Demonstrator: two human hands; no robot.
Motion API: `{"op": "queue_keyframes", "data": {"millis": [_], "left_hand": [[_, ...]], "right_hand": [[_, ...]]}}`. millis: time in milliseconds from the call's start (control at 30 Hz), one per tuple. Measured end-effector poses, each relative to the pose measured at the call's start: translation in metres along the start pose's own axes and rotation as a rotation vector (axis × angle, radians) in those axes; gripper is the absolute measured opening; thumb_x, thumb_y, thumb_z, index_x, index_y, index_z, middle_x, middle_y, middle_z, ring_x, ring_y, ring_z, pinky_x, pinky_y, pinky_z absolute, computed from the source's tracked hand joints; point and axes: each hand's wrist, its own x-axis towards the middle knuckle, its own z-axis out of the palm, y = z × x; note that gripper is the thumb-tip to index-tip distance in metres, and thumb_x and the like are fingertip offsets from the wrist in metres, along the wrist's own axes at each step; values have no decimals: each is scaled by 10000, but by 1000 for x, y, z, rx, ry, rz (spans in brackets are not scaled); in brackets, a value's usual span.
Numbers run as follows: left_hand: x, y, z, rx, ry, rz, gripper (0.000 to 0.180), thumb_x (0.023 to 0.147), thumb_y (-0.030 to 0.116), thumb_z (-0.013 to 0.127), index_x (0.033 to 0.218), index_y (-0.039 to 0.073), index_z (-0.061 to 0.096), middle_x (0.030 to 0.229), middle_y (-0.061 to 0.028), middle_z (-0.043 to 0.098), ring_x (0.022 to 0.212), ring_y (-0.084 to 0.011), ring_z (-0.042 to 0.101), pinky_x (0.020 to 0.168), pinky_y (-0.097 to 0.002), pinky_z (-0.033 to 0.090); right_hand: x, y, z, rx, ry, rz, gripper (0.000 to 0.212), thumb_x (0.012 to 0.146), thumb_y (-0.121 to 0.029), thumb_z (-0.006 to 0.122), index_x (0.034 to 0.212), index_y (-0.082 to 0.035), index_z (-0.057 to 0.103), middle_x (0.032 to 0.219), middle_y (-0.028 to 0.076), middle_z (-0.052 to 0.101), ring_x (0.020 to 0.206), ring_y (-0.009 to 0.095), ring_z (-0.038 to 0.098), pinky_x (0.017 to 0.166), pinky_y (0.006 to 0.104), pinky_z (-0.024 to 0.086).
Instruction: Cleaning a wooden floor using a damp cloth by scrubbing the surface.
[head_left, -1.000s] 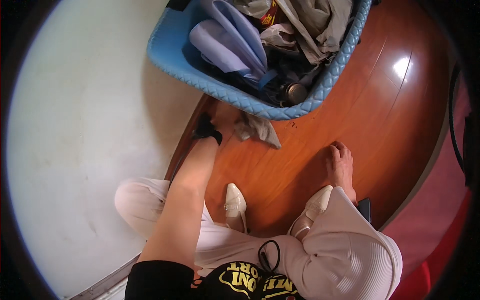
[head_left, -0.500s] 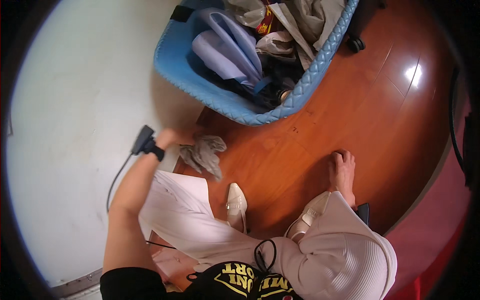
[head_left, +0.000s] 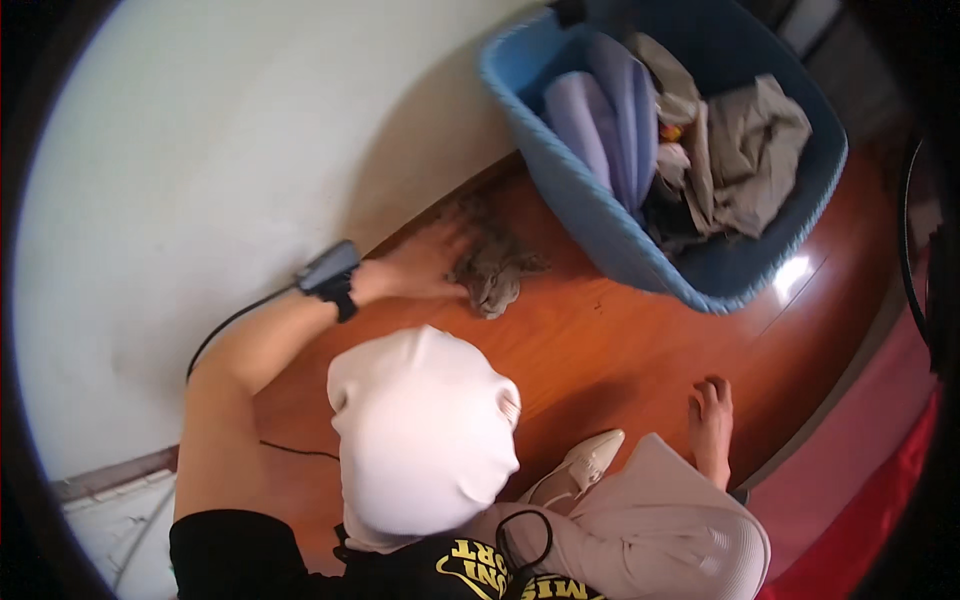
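Observation:
My left hand (head_left: pixel 425 264), blurred by motion, is low over the wooden floor beside the wall. It is closed on a crumpled grey rag (head_left: pixel 494 282), which spreads out past the fingers onto the boards. A device with a dark strap sits on that wrist, its cable trailing back along the arm. Off to the right, my right hand (head_left: pixel 711 428) hangs beside my knee with nothing in it. Its fingers are loosely bent and the thumb stands apart.
A blue woven-rim bin (head_left: pixel 610 235) stands on the floor ahead, holding lilac sheets (head_left: pixel 620 125) and crumpled brown paper (head_left: pixel 755 150). The white wall (head_left: pixel 230 150) runs along the left. My bent knee (head_left: pixel 425 430) and a cream shoe (head_left: pixel 585 465) are close below. A pink panel edges the right.
My left hand has carried the rag forward along the wall, down to the floor. My left knee has come up into view. The bin appears farther right as the view has turned.

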Motion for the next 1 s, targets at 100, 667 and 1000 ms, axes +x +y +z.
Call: {"op": "queue_keyframes", "data": {"millis": [100,667,1000], "left_hand": [[28,24,63,-138,93,-93,930,750,524,681,1439,29,299,1487,-271,210,1392,-461,137,1120,-548,192],[-14,13,108,-124,336,-419,576,693,261,706,1192,30,534,1229,-135,507,1146,-308,474,926,-449,410],[-36,8,93,-111,527,-280,346,751,138,569,1091,72,557,1149,-140,528,1094,-317,507,859,-448,437]], "right_hand": [[-13,2,-67,-118,-18,112,215,804,33,563,1015,16,596,1145,194,535,1050,388,542,890,415,457],[71,-240,-219,-440,135,-170,233,840,43,508,1060,24,584,1034,169,567,986,303,570,863,361,457],[79,-262,-179,-294,-103,-186,263,745,89,576,1001,28,578,960,171,575,837,303,603,755,353,480]]}}
